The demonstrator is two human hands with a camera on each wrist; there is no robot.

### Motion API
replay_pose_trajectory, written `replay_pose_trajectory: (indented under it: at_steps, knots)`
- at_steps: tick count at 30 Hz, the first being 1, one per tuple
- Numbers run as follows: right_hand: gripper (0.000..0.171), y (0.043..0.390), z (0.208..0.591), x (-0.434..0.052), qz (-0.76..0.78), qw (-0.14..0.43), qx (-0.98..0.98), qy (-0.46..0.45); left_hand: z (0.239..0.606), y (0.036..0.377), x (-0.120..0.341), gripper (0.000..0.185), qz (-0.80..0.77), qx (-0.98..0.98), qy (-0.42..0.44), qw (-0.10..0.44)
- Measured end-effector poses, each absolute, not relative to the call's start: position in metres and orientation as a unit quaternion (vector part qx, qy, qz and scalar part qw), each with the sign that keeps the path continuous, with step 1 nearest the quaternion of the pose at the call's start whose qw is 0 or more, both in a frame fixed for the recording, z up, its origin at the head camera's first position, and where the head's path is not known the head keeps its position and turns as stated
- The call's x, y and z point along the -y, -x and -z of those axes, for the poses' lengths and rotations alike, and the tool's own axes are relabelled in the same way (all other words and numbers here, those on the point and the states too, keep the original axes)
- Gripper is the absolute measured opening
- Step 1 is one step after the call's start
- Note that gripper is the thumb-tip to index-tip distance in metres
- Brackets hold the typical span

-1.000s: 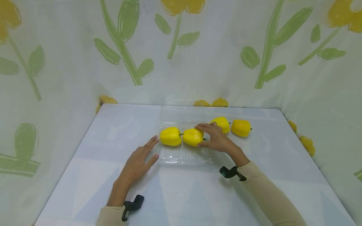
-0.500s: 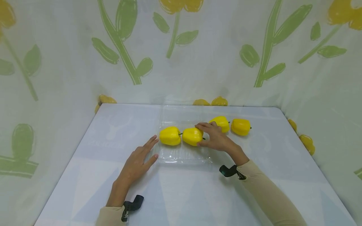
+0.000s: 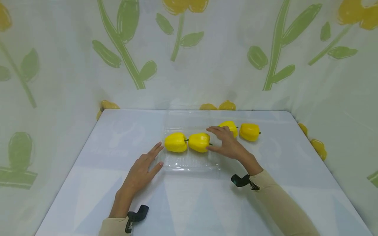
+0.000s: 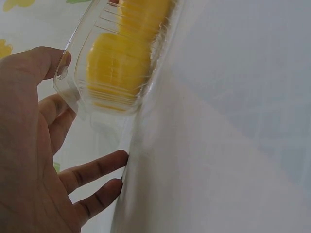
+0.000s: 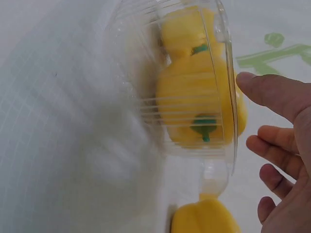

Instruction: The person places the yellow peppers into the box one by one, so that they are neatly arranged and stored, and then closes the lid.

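Two yellow bell peppers, a left one and a right one, lie side by side in a clear plastic clamshell box, their green stems pointing right. My left hand is at the box's left side with fingers extended; in the left wrist view its thumb and a finger are at the rim, and whether they press it I cannot tell. At the right pepper's stem end, my right hand has its fingers spread. In the right wrist view they are apart from the pepper.
Two more yellow peppers lie behind and right of the box: one partly hidden by my right hand, another further right. The box's clear lid lies back toward the far table edge. A flower-patterned curtain surrounds the table.
My right hand has let go of the right pepper, its fingers spreading and drawing slightly right. The pepper stays in the box. The left hand keeps its place; the head view shifts slightly.
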State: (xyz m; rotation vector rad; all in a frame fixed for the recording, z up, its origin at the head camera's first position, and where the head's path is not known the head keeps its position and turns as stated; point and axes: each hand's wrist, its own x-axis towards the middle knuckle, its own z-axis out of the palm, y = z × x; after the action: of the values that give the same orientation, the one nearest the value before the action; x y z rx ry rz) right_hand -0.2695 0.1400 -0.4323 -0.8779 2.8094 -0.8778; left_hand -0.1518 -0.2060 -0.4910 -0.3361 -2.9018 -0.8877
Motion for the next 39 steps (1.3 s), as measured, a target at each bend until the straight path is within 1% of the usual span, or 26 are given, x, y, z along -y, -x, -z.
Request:
replay_pose_trajectory:
  at_steps: [7, 19, 30, 39]
  knots:
    - [0.064, 0.266, 0.427, -0.151, 0.292, 0.002, -0.916, 0.274, 0.491, 0.152, 0.207, 0.065, 0.287, 0.950, 0.113, 0.042]
    - [0.064, 0.267, 0.424, -0.174, 0.259, -0.011, -0.938, 0.230, 0.493, 0.153, 0.208, 0.064, 0.288, 0.949, 0.119, 0.047]
    - [0.063, 0.272, 0.423, -0.202, 0.242, -0.063, -0.945, 0.209, 0.493, 0.154, 0.208, 0.064, 0.287, 0.948, 0.127, 0.053]
    - [0.059, 0.276, 0.426, -0.223, 0.246, -0.068, -0.947, 0.198, 0.493, 0.154, 0.207, 0.063, 0.292, 0.945, 0.138, 0.060]
